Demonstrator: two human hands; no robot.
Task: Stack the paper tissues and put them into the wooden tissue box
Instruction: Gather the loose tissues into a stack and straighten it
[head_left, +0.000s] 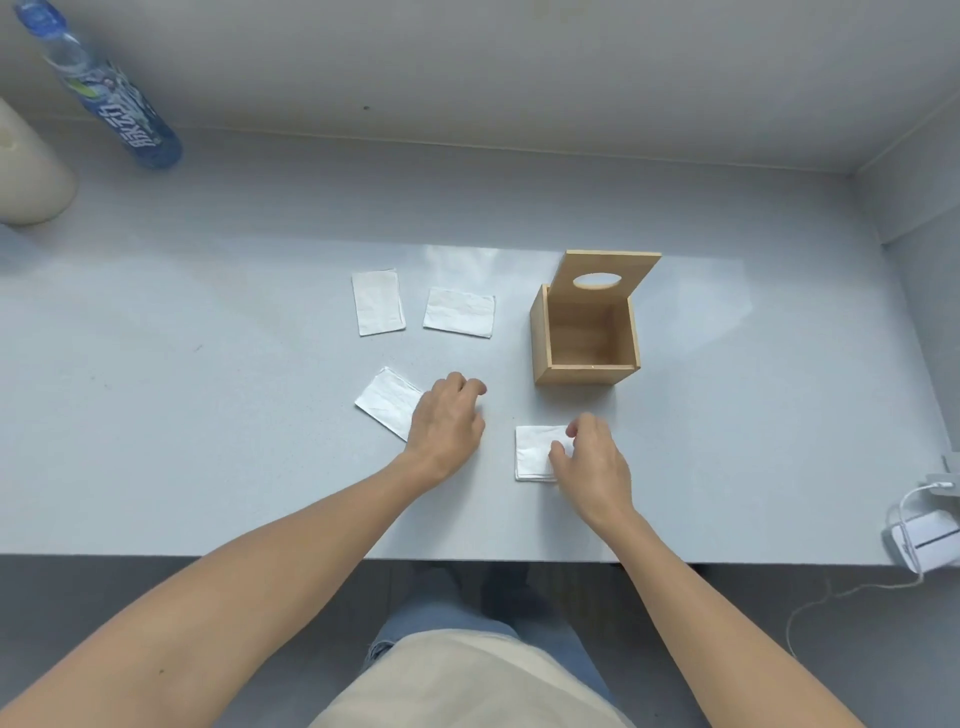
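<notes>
Several folded white tissues lie on the grey table. One tissue (377, 302) and another (459, 312) sit side by side at the middle, untouched. A third tissue (387, 408) lies nearer me, and my left hand (448, 421) rests palm down over its right end. My right hand (592, 460) pinches the right edge of a small stack of tissues (535, 452) close to the front. The wooden tissue box (586, 340) stands beyond my right hand, its lid with an oval hole tipped up and back, and its inside is empty.
A blue water bottle (111, 98) lies at the back left next to a cream cylinder (28, 171). A white device with a cable (922, 535) sits at the table's right front corner. Grey walls close the back and right sides.
</notes>
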